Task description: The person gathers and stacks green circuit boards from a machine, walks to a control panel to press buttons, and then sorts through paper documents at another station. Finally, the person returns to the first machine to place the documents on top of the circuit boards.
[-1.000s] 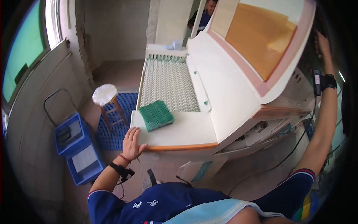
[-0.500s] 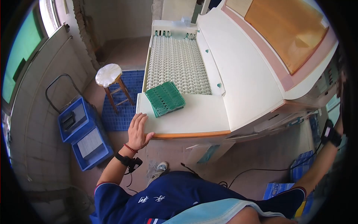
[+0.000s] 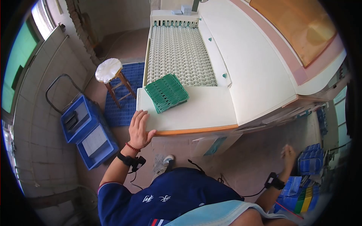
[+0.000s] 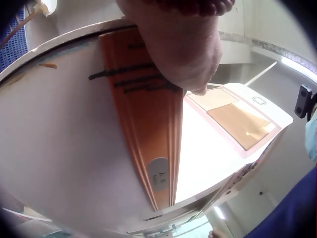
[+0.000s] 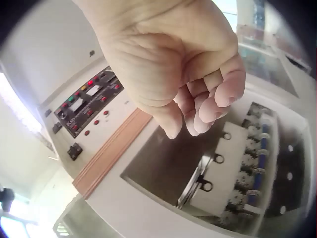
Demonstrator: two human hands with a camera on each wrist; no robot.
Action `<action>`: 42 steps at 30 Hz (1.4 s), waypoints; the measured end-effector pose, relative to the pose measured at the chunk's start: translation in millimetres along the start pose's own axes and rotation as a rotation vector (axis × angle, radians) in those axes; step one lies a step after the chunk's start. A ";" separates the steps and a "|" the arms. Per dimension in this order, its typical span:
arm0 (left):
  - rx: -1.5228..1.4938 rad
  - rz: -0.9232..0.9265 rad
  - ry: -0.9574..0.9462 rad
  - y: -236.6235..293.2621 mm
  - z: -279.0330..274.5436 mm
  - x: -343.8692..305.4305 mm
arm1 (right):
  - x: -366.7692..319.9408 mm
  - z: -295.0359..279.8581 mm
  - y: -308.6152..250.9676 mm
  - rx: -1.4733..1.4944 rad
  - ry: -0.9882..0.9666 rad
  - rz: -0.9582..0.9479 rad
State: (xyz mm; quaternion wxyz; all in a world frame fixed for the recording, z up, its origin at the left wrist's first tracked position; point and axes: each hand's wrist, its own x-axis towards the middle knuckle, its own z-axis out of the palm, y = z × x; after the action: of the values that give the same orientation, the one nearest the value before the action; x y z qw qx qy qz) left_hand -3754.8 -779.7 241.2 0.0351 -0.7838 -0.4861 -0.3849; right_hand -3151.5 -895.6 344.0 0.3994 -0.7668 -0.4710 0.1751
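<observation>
My left hand (image 3: 138, 130) rests on the front left corner of the white machine top (image 3: 196, 109), fingers laid over the edge and thumb by the orange trim (image 3: 196, 131). Just beyond its fingertips, a stack of green plastic mesh pieces (image 3: 167, 93) sits on that top. My right hand (image 3: 289, 153) is in the air at the right, beside the machine. Seen in the right wrist view, its fingers (image 5: 213, 106) hang loosely curled with nothing in them. Behind that hand there are a control panel (image 5: 89, 101) with coloured buttons and an opening with a row of gears (image 5: 245, 173).
A bed of pale plastic links (image 3: 179, 56) runs back from the machine top. On the left stand a stool (image 3: 109, 71) with a white cover, a blue floor mat (image 3: 120, 115) and blue crates (image 3: 96, 145) on a trolley. Blue bundles (image 3: 310, 162) lie at the lower right.
My right hand has come down from the machine's far right side towards my body. The head view has tilted down. My left hand stays on the corner; the green stack has not moved.
</observation>
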 end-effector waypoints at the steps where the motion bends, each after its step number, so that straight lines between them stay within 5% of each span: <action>1: 0.001 -0.003 -0.001 0.4 -0.2 0.4 | -9.1 7.6 22.4 0.020 0.021 0.066; 6: 0.003 0.009 -0.030 1.1 -0.3 0.7 | -53.4 37.4 48.2 0.112 0.085 0.297; 14: 0.121 -0.017 -0.073 8.9 2.2 -3.6 | -80.3 71.8 65.4 0.216 -0.029 0.299; 27: 0.167 0.282 -0.262 165.4 80.1 57.6 | -145.5 70.2 228.3 0.499 -0.042 0.645; 36: 0.343 0.001 -0.064 175.4 152.0 84.8 | -167.8 53.2 299.1 0.564 0.050 0.824; 42: 0.392 -0.040 -0.031 175.4 154.4 84.0 | -153.5 72.2 308.9 0.612 -0.020 0.760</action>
State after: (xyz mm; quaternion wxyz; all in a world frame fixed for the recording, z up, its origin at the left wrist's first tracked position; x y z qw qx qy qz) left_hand -3509.2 -743.7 242.5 0.1721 -0.7580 -0.5676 -0.2715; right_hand -3094.0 -1068.9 42.6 0.5099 -0.7300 -0.0886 0.4463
